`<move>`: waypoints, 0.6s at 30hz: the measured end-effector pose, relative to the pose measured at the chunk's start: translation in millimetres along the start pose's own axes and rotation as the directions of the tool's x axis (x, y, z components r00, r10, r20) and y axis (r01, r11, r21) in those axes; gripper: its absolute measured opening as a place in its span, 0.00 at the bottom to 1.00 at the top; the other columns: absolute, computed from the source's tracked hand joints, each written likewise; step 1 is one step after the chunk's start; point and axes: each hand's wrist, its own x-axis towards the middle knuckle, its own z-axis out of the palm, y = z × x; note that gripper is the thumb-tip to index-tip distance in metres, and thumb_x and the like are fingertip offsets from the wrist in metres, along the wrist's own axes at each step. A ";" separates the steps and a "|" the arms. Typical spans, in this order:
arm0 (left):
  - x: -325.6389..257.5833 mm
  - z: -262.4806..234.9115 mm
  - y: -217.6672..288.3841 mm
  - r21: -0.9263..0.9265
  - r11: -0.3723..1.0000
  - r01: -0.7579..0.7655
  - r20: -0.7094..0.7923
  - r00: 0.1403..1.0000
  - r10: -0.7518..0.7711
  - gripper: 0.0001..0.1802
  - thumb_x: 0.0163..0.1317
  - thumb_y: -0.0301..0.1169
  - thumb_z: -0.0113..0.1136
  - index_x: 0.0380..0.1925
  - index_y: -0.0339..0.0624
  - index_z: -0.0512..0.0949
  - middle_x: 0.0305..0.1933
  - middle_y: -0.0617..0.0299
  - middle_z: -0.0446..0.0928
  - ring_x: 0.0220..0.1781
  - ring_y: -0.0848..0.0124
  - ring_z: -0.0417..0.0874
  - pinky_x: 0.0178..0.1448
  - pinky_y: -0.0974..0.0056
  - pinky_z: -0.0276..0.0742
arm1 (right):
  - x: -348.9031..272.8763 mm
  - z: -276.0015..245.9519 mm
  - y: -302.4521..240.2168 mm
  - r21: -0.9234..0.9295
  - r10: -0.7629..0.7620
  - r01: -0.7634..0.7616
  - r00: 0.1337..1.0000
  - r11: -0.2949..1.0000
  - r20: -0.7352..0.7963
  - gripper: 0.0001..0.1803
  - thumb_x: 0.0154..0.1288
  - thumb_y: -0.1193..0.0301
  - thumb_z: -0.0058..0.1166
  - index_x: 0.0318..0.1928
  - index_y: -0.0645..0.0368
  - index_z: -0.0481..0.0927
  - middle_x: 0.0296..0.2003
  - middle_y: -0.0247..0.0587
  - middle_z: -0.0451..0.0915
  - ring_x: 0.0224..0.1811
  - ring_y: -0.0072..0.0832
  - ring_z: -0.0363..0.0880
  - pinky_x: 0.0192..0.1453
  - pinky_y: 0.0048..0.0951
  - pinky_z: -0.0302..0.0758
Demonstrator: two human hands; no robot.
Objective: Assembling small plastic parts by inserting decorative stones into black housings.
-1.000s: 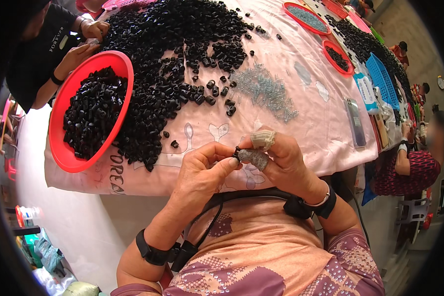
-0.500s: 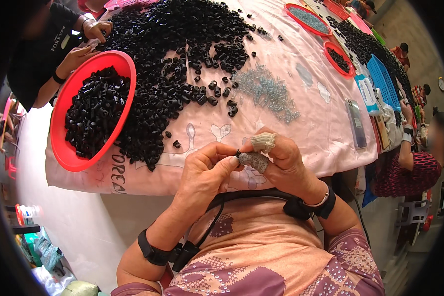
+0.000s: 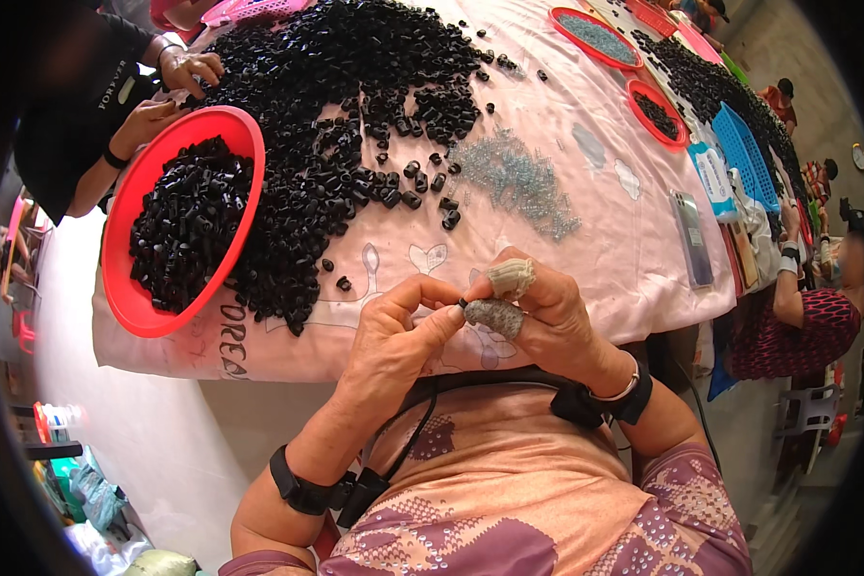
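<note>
Above the front edge of the cloth-covered table, my two hands meet fingertip to fingertip. My left hand (image 3: 403, 322) pinches a small black plastic piece (image 3: 463, 303) between thumb and forefinger. From the other side my right hand (image 3: 552, 312) closes on the same piece, which the fingers mostly cover. A cream knit finger cover (image 3: 511, 277) wraps its forefinger, and a grey one (image 3: 494, 318) wraps the thumb. Farther off, a large pile of black plastic pieces (image 3: 298, 192) spreads over the table. To its right lies a scatter of small, clear bluish parts (image 3: 518, 182).
A red basin (image 3: 118, 274) of black pieces stands at the left, beside a co-worker's hands (image 3: 187, 72). Toward the right lie a phone (image 3: 690, 238), a blue basket (image 3: 742, 158) and red trays (image 3: 634, 60). Another person (image 3: 802, 326) sits at the far right.
My hands stay together in nearly the same place, and less of the black piece shows between the fingertips. At the left, the co-worker's fingers have shifted slightly over the pile.
</note>
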 end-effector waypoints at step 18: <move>-1.7 7.6 4.3 -0.097 0.995 0.027 -0.064 0.997 -0.033 0.04 0.61 0.26 0.59 0.35 0.39 0.79 0.26 0.75 0.71 0.27 0.89 0.67 0.29 0.80 0.63 | 3.4 -1.7 -4.6 -0.650 -0.277 0.307 0.949 0.695 0.152 0.21 0.36 0.64 0.68 0.33 0.60 0.78 0.29 0.41 0.74 0.32 0.39 0.75 0.37 0.37 0.70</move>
